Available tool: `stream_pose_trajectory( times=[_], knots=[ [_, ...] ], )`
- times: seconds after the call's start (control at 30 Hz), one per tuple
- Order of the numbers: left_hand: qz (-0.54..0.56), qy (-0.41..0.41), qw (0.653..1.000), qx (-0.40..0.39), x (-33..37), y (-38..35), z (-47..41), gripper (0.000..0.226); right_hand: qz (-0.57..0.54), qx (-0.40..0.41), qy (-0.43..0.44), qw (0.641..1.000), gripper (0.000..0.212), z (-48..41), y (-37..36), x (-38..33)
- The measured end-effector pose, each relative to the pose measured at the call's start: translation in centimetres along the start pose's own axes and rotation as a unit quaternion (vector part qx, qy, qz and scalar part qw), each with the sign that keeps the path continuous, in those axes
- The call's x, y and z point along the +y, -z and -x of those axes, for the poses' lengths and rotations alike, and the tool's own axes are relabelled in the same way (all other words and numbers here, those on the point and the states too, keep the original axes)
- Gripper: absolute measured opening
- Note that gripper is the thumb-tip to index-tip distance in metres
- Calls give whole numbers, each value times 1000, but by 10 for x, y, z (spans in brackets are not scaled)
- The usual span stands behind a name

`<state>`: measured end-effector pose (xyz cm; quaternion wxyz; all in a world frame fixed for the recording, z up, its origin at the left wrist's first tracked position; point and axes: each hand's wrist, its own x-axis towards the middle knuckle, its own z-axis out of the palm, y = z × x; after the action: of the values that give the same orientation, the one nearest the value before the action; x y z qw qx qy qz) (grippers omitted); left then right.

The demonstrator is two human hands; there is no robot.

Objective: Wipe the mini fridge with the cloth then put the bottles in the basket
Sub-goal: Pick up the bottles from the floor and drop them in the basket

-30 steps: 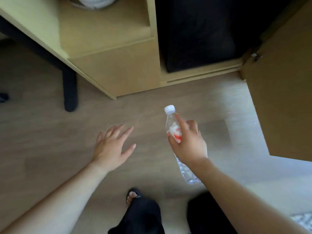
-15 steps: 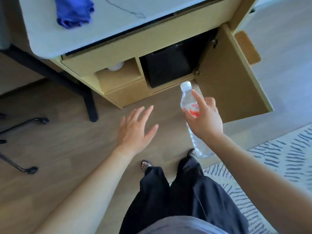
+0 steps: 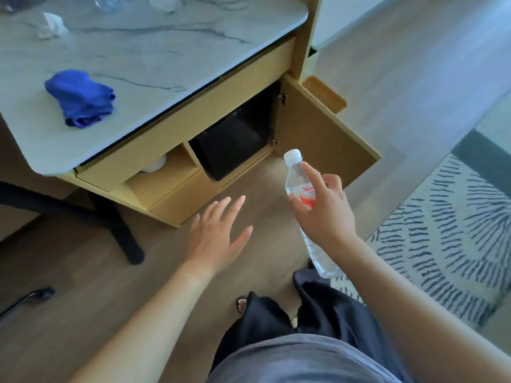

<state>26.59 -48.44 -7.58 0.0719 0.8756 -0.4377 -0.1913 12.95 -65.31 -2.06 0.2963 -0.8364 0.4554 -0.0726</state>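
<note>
The blue cloth (image 3: 80,98) lay bunched on the counter (image 3: 154,51), well up and left of the left grip (image 3: 215,236), back from the counter's rounded edge. The left grip hung flat, fingers spread, holding nothing, over bare floor (image 3: 83,258). Beyond both grips the black mini fridge (image 3: 235,139) sat in its open bay. The right grip (image 3: 326,214) curled round the bottle (image 3: 295,175), cap up, near the open door (image 3: 318,139) edge. The rug (image 3: 442,230) lay to its right.
</note>
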Motion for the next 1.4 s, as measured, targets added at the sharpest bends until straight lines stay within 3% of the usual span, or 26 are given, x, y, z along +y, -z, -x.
stream_pose_trajectory(
  times=[0.37,0.57,0.77,0.97,1.4],
  knots=[
    [-33,-113,993,4,107,24,-48,74,-24,94,-92,991,55,18,77,84],
    [-43,-148,988,-4,223,5,-75,76,-28,118,-113,986,57,8,148,169],
    [-41,-203,978,-27,365,-25,-108,62,-33,152,-151,976,59,0,236,278],
    [-11,-243,969,-40,479,-44,-130,69,-59,191,-189,961,64,1,297,361],
    [-24,-325,944,-40,589,-50,-215,72,-96,211,-230,945,67,-50,354,441]
  ],
)
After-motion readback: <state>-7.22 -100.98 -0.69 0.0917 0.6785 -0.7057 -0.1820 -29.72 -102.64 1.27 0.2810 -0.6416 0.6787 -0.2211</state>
